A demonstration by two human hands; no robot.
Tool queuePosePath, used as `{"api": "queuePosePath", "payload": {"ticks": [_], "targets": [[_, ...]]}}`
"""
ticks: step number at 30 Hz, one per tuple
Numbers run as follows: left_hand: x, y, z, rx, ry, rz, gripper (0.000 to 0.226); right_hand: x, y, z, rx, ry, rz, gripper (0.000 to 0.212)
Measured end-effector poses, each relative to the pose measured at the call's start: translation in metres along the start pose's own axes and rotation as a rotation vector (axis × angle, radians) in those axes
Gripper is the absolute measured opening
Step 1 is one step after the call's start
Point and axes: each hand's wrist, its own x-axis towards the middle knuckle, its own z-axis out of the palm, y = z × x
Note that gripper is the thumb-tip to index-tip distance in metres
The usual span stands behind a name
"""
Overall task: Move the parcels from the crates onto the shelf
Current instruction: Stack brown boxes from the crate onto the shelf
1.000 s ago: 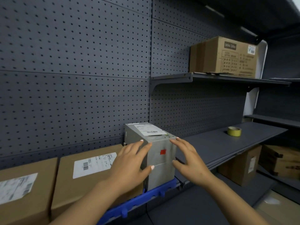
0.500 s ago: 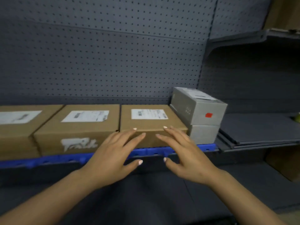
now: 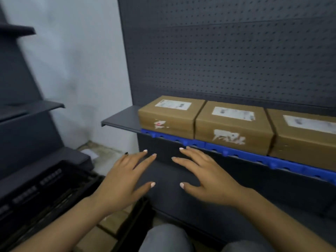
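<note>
left hand (image 3: pixel 120 180), right hand (image 3: pixel 209 179): fingers spread, holding nothing, likely free for the next pick. parcels (image 3: pixel 232 124) rowed above-right on shelf (image 3: pixel 120 122); crate (image 3: pixel 41 190) lower-left.

Your view is smeared by motion, so the print on the labels of the three parcels is unreadable. The right parcel (image 3: pixel 307 135) runs off the right edge of the frame, and only part of its label shows. The blue strip (image 3: pixel 236 151) along the shelf front also leaves the frame at the right. At the lower left, the dark crate (image 3: pixel 41 190) is cut by the left edge and so blurred that you cannot tell what, if anything, lies inside. Both your forearms run out at the bottom edge. The pale scrap (image 3: pixel 90 153) on the floor is perhaps paper.
</note>
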Motion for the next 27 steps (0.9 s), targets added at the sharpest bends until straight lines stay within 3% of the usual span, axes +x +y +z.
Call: {"api": "queuePosePath", "payload": {"ticks": [5, 13, 18, 27], "targets": [[-0.092, -0.070, 0.027, -0.028, -0.042, -0.153, 0.067, 0.056, -0.064, 0.069, 0.141, -0.114, -0.082, 0.065], [-0.211, -0.124, 0.118, -0.086, -0.284, -0.410, 0.068, 0.116, -0.130, 0.200, 0.243, -0.408, -0.114, 0.067], [-0.257, -0.140, 0.165, -0.080, -0.447, -0.553, 0.074, 0.125, -0.160, 0.282, 0.165, -0.618, -0.140, 0.070], [-0.302, -0.142, 0.218, -0.199, -0.673, -0.780, 0.095, 0.102, -0.168, 0.375, 0.069, -0.821, -0.080, 0.069]]}}
